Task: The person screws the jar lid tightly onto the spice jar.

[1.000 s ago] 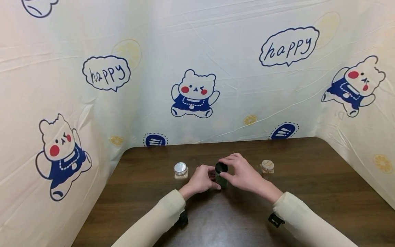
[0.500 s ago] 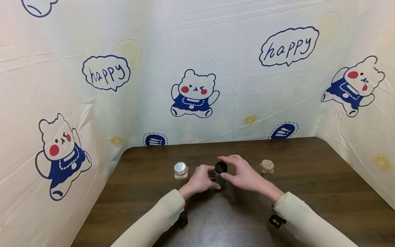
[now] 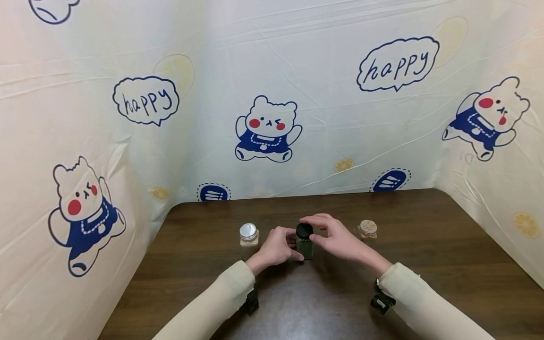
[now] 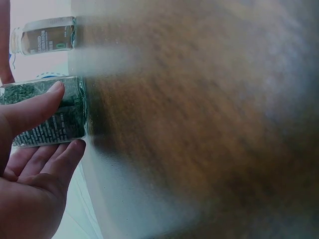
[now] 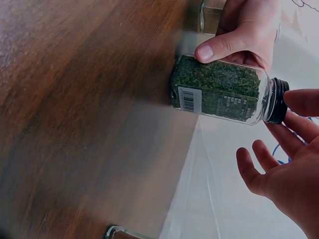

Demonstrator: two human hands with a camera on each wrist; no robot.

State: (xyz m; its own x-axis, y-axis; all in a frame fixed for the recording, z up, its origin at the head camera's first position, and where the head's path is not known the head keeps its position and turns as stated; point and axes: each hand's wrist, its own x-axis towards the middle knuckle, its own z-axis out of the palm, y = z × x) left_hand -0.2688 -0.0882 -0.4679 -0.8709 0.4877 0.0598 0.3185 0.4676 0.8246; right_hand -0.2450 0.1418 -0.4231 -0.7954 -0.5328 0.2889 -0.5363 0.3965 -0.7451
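Observation:
A clear spice jar of dried green herbs, topped by a black cap, stands upright mid-table. My left hand grips it low from the left; in the left wrist view the thumb crosses its side, with fingers behind. From the right, my right hand has its thumb and forefinger around the cap. The right wrist view shows that thumb on the cap's edge, a finger at its opposite side, and the other fingers spread away. A barcode label marks the jar's side.
Left of the hands stands a jar with a silver lid. On the right, behind the right wrist, is a jar with a pale perforated top. The brown wooden table ends at a printed cloth.
My right thumb has slid from the front of the cap round to its right side, and the right hand has shifted slightly right. The left hand and the jar have stayed put.

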